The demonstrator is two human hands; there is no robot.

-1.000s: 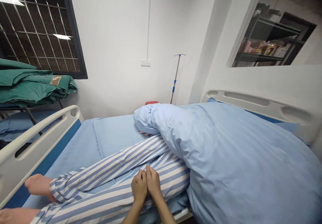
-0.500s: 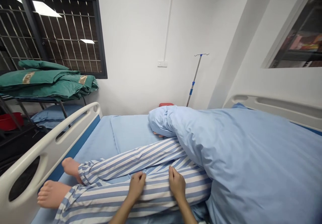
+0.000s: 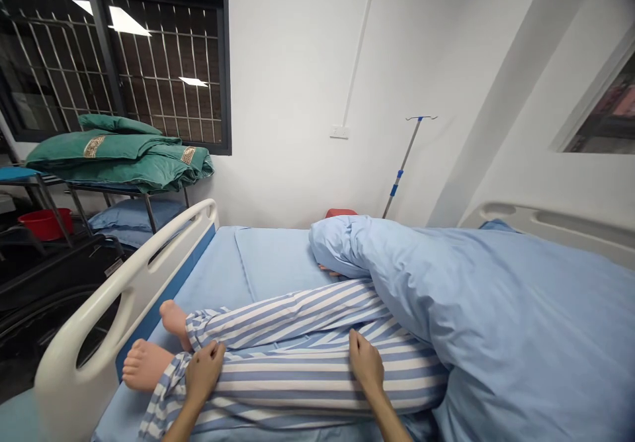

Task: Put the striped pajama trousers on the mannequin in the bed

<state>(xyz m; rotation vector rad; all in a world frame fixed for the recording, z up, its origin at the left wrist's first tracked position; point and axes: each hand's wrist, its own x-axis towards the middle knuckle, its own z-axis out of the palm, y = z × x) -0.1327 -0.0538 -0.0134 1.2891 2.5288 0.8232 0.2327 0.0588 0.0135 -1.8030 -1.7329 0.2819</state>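
Both my hands are on the nearer leg of the blue-and-white striped trousers, worn by a manikin-like figure lying on the bed. My left hand is closed at the lower leg, near the cuff and the bare foot. Closed over the upper edge of the same trouser leg, my right hand is around the knee or thigh. Its fingertips are partly hidden. Between the two hands the cloth runs fairly straight. A light blue quilt is folded over the figure's upper body and hides it.
A white bed-end board stands at the left, another at the right. Green folded bedding lies on a rack by the window. An IV pole and a red object are behind the bed.
My left hand has moved left along the trouser leg, from about the knee to near the cuff. My right hand stays near the same place on the leg. The view has turned slightly left.
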